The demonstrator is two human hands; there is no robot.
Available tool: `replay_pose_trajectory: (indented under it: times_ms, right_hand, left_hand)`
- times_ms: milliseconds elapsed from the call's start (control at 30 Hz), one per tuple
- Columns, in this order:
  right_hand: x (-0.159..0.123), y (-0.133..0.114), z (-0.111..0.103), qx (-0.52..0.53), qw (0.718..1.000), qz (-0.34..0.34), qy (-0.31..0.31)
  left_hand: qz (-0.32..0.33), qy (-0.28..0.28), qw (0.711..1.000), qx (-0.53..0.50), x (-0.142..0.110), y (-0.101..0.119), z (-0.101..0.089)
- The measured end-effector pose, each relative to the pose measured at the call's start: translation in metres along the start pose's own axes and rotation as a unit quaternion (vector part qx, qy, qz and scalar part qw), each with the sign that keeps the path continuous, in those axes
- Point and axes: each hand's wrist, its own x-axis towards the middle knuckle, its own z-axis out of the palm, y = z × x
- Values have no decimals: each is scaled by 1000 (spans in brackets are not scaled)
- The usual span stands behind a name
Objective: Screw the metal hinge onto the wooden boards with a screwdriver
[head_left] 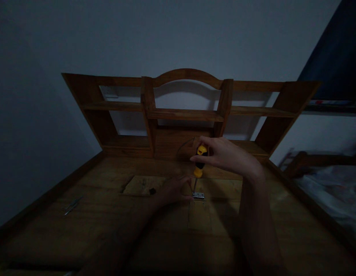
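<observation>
My right hand (216,153) is closed round the yellow and black handle of a screwdriver (198,161), which stands nearly upright. Its thin metal shaft points down to the left end of a small metal hinge (198,196) lying on the wooden desktop. My left hand (178,188) comes in from the left, with thumb and forefinger pinching at that same end of the hinge, beside the screwdriver's tip. Whether a screw sits under the tip is too small and dark to tell. Cut lines in the wood surround a lighter panel (199,216) just in front of the hinge.
A wooden shelf unit (185,114) rises along the desktop's back edge. Thin metal pieces (72,206) lie at the left. Near the middle left is a pale, rough patch (139,186) with a dark hole. Raised wooden edging (307,205) borders the right side. The room is dim.
</observation>
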Motion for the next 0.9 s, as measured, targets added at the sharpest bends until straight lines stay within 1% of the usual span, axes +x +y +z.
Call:
replay_pose_trajectory:
  times_ms: [133, 200, 267, 333, 400, 533, 600, 800, 900]
  right_hand:
    - [-1, 0, -2, 24, 999, -31, -29]
    - [-2, 0, -3, 26, 999, -28, -38]
    - [-2, -1, -2, 13, 999, -8, -31]
    - [-1, -2, -1, -11, 1000, 9, -10]
    - [0, -3, 1, -20, 1000, 10, 1]
    - [-2, -5, -2, 26, 999, -14, -32]
    - [-3, -5, -3, 41, 998, -15, -38]
    - [-1, -5, -1, -8, 1000, 15, 9]
    - [-2, -7, -3, 15, 1000, 3, -27]
  left_hand:
    - [-6, 13, 1000, 6, -1, -1, 2]
    - [-10, 16, 1000, 7, -1, -1, 2]
    - [-15, 10, 1000, 9, -2, 1, 1]
    - [-22, 6, 1000, 8, -2, 2, 0]
    - [-25, 7, 1000, 6, -2, 3, -1]
    - [-21, 7, 1000, 5, -1, 2, 0]
    - [-15, 7, 1000, 6, -1, 1, 1]
    - [-8, 6, 1000, 0, 1, 2, 0]
    - [-4, 9, 1000, 6, 0, 1, 0]
